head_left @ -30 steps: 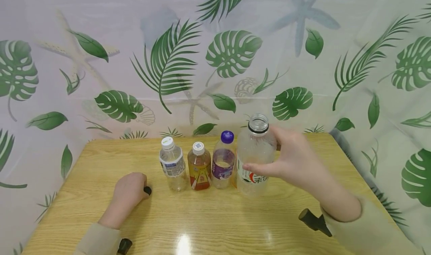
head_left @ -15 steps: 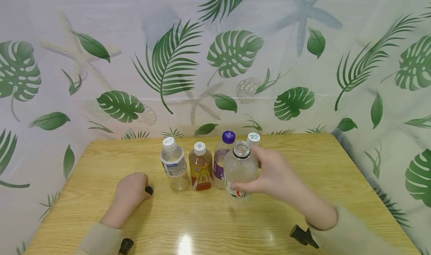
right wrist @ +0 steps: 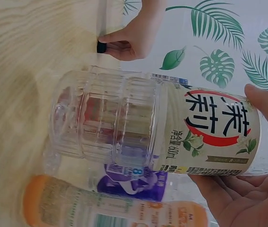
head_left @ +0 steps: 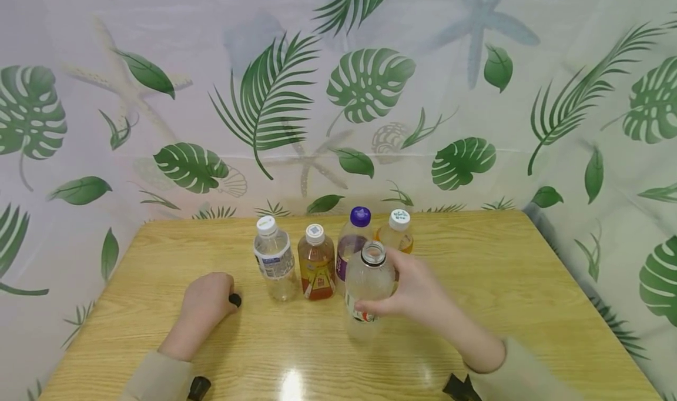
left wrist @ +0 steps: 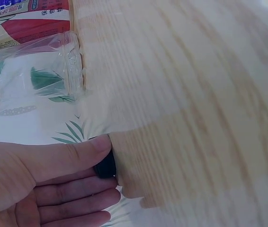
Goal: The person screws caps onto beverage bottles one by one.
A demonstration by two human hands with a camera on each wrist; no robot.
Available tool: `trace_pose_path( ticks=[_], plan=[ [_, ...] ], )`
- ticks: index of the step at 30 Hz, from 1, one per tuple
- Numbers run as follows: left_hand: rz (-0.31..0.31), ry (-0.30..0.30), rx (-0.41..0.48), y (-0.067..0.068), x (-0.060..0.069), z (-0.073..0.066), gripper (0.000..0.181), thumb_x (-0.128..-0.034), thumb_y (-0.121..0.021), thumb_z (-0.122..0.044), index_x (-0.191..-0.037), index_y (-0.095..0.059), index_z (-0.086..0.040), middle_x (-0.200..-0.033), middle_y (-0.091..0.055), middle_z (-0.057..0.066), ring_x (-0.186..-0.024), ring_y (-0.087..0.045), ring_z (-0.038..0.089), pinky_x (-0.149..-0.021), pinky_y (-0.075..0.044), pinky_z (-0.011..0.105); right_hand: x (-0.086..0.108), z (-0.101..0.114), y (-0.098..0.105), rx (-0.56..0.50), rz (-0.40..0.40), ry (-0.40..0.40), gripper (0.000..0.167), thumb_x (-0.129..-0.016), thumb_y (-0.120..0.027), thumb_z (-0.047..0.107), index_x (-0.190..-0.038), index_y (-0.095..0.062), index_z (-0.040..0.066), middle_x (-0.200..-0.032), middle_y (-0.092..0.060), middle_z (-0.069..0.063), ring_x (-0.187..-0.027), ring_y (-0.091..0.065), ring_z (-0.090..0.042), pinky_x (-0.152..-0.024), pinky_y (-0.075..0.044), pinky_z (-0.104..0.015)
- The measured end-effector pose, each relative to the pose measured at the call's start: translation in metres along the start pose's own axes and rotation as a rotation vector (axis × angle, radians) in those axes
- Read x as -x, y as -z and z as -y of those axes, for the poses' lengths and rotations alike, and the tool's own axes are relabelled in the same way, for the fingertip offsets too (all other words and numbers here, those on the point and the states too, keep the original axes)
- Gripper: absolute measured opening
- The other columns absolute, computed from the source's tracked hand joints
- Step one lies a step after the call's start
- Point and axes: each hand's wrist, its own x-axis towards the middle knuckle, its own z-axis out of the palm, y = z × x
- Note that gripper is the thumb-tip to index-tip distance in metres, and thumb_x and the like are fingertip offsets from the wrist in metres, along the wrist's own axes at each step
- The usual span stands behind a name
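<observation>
My right hand (head_left: pixel 415 286) grips a clear, uncapped plastic bottle (head_left: pixel 370 280), thumb on the near side. It is upright with its mouth facing up; whether its base touches the table I cannot tell. A cream label with red and black print shows on the bottle (right wrist: pixel 219 130) in the right wrist view. At the left, my left hand (head_left: pixel 206 298) rests low by the table and pinches a small black bottle cap (left wrist: pixel 106 165) between thumb and fingers. Just behind the gripped bottle stands a purple-capped bottle (head_left: pixel 355 242), partly hidden by it.
A clear bottle with a white cap (head_left: pixel 276 263) and a reddish-brown drink bottle (head_left: pixel 317 268) stand in the same row on the wooden table (head_left: pixel 275 354). An orange-tinted bottle with a white cap (head_left: pixel 400 233) is behind my right hand. A leaf-patterned cloth (head_left: pixel 338 95) hangs behind.
My right hand has brought the uncapped bottle left and nearer, uncovering the orange-tinted bottle behind it. The left hand stays in place with the black cap.
</observation>
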Motion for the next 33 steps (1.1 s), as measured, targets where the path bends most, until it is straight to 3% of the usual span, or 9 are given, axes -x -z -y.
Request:
trace_pose_path(
  ticks=[5,15,25,33],
  plan=[
    [0.003,0.000,-0.004,-0.001,0.000,-0.001,0.041,-0.0742,-0.095,-0.011,-0.067,-0.055,-0.011,-0.068,-0.055,0.001,-0.063,-0.047,0.018,-0.056,-0.040,0.031,0.000,-0.007,-0.008,-0.020,0.008,-0.006,0.077,-0.069,-0.101,0.027,-0.132,-0.066,0.001,-0.112,-0.079,-0.011,-0.097,-0.076,-0.023,-0.085,-0.061,-0.028],
    [-0.020,-0.002,0.020,-0.001,0.002,-0.001,0.046,-0.0739,-0.093,-0.010,-0.063,-0.049,-0.012,-0.064,-0.042,-0.001,-0.062,-0.039,0.016,-0.055,-0.029,0.029,0.000,-0.017,-0.024,-0.051,0.036,-0.064,0.077,-0.069,-0.101,0.029,-0.132,-0.065,0.002,-0.113,-0.077,-0.010,-0.099,-0.074,-0.021,-0.084,-0.061,-0.031],
    [-0.013,0.001,0.018,-0.001,0.002,0.000,0.044,-0.0743,-0.094,-0.011,-0.065,-0.051,-0.012,-0.065,-0.045,-0.001,-0.062,-0.041,0.016,-0.055,-0.030,0.028,0.000,-0.022,-0.030,-0.074,0.021,-0.084,0.076,-0.069,-0.101,0.028,-0.132,-0.064,0.005,-0.119,-0.076,-0.011,-0.105,-0.074,-0.025,-0.089,-0.064,-0.040],
    [-0.013,0.006,0.014,0.000,0.002,0.000,0.041,-0.0745,-0.094,-0.011,-0.067,-0.053,-0.012,-0.065,-0.047,-0.001,-0.062,-0.042,0.016,-0.055,-0.029,0.028,0.001,-0.023,-0.034,-0.035,0.005,-0.085,0.081,-0.068,-0.101,0.032,-0.134,-0.064,0.005,-0.123,-0.075,-0.010,-0.112,-0.072,-0.030,-0.096,-0.062,-0.046]
  ],
)
